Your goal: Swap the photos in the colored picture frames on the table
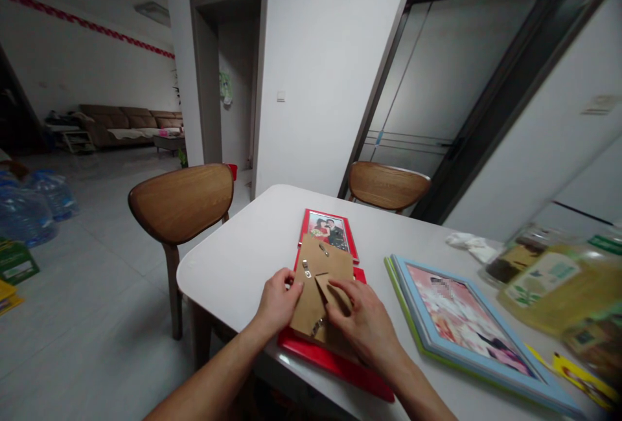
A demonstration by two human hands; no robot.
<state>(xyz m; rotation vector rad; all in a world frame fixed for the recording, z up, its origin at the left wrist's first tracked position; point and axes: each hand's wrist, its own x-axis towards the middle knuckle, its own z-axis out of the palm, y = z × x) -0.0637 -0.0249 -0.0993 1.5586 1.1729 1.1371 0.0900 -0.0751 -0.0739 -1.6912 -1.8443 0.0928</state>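
A brown cardboard frame backing (318,288) lies on a red picture frame (335,357), with metal clips (306,269) set into it. My left hand (278,301) grips the backing's left edge. My right hand (362,324) pinches its folding cardboard stand flap (333,293) near the lower right. Beyond the hands, a red-framed couple's photo (325,230) lies partly under the top of the backing. I cannot tell whether this photo's frame and the red frame below are one piece.
A blue-framed picture (461,324) rests on a green frame on the white table (233,265) to the right. Blurred packets (549,282) and a white cloth (466,246) lie beyond it. Wooden chairs (181,204) stand at the table, and water bottles (24,214) sit on the floor at left.
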